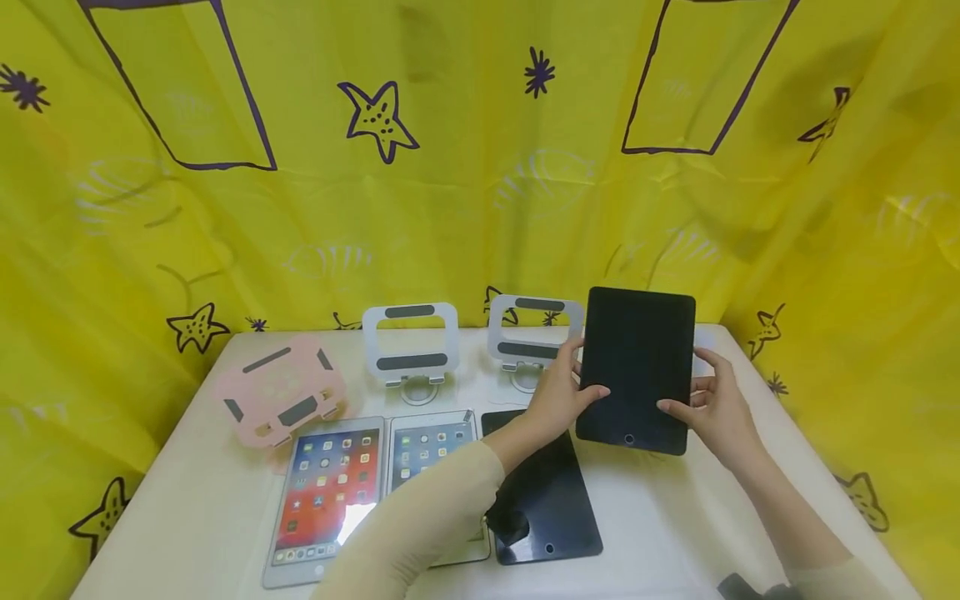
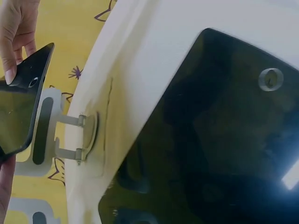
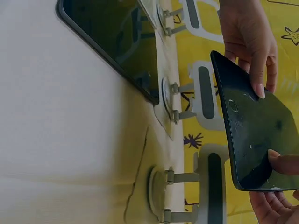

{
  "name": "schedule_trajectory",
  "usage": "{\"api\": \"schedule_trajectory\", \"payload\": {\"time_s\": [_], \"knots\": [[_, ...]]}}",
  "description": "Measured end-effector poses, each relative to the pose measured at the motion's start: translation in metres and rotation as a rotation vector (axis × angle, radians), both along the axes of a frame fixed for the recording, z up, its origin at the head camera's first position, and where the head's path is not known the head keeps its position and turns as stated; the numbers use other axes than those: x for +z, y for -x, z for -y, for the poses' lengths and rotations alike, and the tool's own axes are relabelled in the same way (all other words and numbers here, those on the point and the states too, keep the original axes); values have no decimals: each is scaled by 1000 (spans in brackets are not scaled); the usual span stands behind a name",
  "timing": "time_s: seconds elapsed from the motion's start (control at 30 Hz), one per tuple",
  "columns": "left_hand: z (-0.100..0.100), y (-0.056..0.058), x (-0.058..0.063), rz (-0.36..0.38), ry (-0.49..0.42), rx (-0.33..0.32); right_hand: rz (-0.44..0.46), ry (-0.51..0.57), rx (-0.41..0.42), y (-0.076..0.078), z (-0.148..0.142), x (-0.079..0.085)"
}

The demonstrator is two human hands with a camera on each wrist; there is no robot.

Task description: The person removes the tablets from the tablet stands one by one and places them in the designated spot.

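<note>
Between both hands is a black tablet (image 1: 637, 371), held upright with its dark screen toward me, above the right side of the table. My left hand (image 1: 558, 392) grips its left edge, thumb on the screen and fingers behind. On the opposite edge, my right hand (image 1: 723, 408) holds it the same way. Behind the tablet, mostly hidden in the head view, is a white stand (image 3: 214, 186). Another white stand (image 1: 535, 327) is just beyond my left hand. Below my left forearm a second black tablet (image 1: 551, 508) lies flat, screen up.
Two white-framed tablets lie side by side, one with a red-and-blue screen (image 1: 330, 492), the other with a pale blue screen (image 1: 427, 446), partly covered by the left sleeve. Behind them are a white stand (image 1: 411, 362) and a pink stand (image 1: 277, 392). A yellow curtain (image 1: 465, 208) surrounds the table.
</note>
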State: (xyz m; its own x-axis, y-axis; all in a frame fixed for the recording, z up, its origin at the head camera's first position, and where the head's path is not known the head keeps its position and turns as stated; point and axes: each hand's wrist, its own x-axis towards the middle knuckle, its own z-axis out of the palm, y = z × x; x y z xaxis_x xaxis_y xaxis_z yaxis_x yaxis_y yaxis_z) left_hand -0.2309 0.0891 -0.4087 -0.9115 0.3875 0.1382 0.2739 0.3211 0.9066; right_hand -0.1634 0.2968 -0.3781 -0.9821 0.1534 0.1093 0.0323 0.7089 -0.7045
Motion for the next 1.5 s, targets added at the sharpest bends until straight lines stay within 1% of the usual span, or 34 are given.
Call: {"api": "schedule_trajectory", "payload": {"time_s": [0.13, 0.27, 0.33, 0.43, 0.5, 0.57, 0.73, 0.9, 1.07, 1.17, 1.33, 1.5], "knots": [[8, -9, -6, 64, -42, -32, 93, -4, 42, -6, 0, -3], [14, -18, -10, 80, -49, -39, 137, 0, 82, -12, 1, -6], [16, -22, -12, 111, -68, -39, 158, 30, 97, -15, 1, -7], [19, -27, -16, 172, -124, -38, 193, 87, 116, -18, 2, -9], [21, -30, -19, 221, -154, -32, 225, 122, 127, -19, 3, -10], [24, -32, -22, 254, -177, -24, 262, 155, 133, -19, 4, -11], [29, -39, -28, 348, -177, 5, 354, 229, 135, -20, 6, -16], [32, -49, -29, 404, -161, 7, 414, 267, 141, -23, 4, -19], [29, -62, -32, 444, -185, 13, 463, 260, 179, -29, 0, -20], [28, -71, -34, 469, -221, 6, 495, 237, 204, -34, -3, -20], [25, -84, -36, 513, -279, 6, 525, 245, 235, -40, -6, -22], [23, -94, -39, 569, -303, 12, 563, 266, 272, -44, -13, -25]]}}
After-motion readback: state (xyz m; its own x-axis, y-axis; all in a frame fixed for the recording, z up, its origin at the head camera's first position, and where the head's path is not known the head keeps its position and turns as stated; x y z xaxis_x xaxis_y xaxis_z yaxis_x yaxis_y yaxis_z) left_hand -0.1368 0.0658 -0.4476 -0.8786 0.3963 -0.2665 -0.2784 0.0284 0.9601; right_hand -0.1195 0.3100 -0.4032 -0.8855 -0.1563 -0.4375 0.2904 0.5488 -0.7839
